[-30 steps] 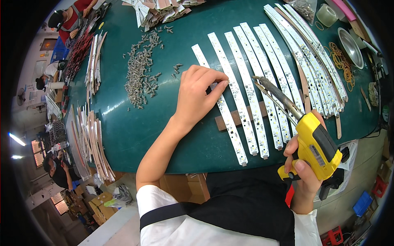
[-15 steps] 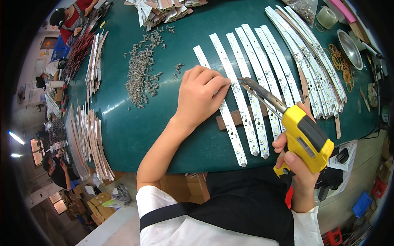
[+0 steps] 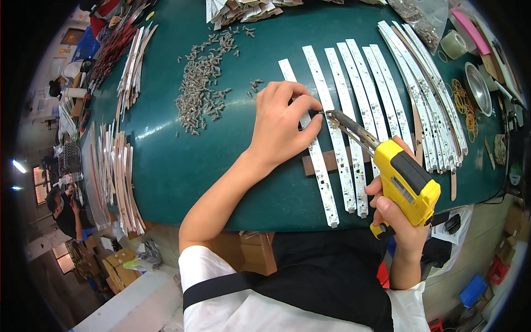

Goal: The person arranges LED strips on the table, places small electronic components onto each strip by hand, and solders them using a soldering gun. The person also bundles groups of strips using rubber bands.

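Clear bag point(image 3: 423, 19): 1, bulging with small pieces too blurred to identify
Metal bowl point(image 3: 479, 91): 1, near orange rubber bands point(image 3: 463, 110)
Spaced white strips point(image 3: 341, 160): 7, side by side on the green table point(image 3: 177, 182), across 1 brown bar point(image 3: 328, 161)
Stacked strips point(image 3: 432, 105): 1 bundle farther right, number inside hard to tell
Metal parts point(image 3: 202, 83): 1 large pile, 1 small cluster; too many to count
Left hand point(image 3: 282, 124): thumb and index pinching 1 tiny piece beside the second spaced strip from left
Right hand point(image 3: 406, 229): fingers wrapped round 1 yellow soldering gun point(image 3: 412, 182), tip at that same strip; contact impossible to tell
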Tool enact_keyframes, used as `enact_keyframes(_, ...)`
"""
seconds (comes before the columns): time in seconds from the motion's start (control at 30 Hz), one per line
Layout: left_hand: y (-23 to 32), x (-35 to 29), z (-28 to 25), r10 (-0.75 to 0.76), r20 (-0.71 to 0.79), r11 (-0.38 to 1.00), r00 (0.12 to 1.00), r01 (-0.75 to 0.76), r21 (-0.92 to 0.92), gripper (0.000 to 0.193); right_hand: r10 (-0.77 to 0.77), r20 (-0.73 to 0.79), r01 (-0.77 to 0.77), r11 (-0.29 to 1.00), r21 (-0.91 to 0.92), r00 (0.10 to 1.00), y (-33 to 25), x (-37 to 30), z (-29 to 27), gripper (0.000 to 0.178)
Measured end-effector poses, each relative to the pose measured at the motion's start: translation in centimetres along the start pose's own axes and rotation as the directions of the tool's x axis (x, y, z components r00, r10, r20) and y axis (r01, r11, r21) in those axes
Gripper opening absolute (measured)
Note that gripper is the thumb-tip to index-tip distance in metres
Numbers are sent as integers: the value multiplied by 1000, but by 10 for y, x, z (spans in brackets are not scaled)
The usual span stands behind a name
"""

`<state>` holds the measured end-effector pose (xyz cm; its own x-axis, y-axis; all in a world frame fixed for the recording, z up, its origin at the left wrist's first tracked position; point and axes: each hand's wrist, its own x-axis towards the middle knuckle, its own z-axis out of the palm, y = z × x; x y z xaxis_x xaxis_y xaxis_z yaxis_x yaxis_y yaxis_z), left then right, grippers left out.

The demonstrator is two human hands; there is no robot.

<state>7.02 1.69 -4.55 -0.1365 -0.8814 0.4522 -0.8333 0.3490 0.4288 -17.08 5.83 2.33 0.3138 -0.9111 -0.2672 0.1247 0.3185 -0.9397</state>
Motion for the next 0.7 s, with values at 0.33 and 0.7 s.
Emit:
enact_keyframes(0.33, -1, 1, 4, -26, 5, 999, 1000, 27, -32, 12, 19, 32, -18, 1000, -21, 999, -4, 1, -3, 74)
enact_keyframes(0.7, -2, 0, 4, -25, -2, 999, 1000, 25, -43, 12, -12, 26, 12, 1000, -3, 1000, -3, 3, -2, 74)
